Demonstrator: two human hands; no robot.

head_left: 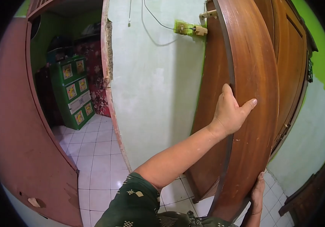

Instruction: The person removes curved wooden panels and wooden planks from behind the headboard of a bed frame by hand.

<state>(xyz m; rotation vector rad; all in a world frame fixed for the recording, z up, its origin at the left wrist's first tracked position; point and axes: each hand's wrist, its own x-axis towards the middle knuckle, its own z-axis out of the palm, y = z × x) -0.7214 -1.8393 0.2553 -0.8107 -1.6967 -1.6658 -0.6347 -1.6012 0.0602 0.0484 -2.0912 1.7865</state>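
A tall, varnished brown wooden panel (251, 64) stands close in front of me, bowed by the lens. My left hand (232, 111) grips its left edge about halfway up, thumb lying across the broad face and the fingers partly hidden at the edge. Lower down, my right hand (258, 191) holds the opposite edge, with its fingertips against the wood and part of the hand hidden by the panel. Just behind is another brown wooden surface (212, 98), reaching down to the tiled floor. Whether the two are joined cannot be seen.
A pale wall (151, 87) carries a hanging cable and a socket (199, 31). Left of it, a doorway with a pinkish-brown door (30, 125) opens onto a green drawer cabinet (73, 90). At right are a wooden door (293, 72) and dark wooden furniture (310, 196). White tiles (94, 174) cover the floor.
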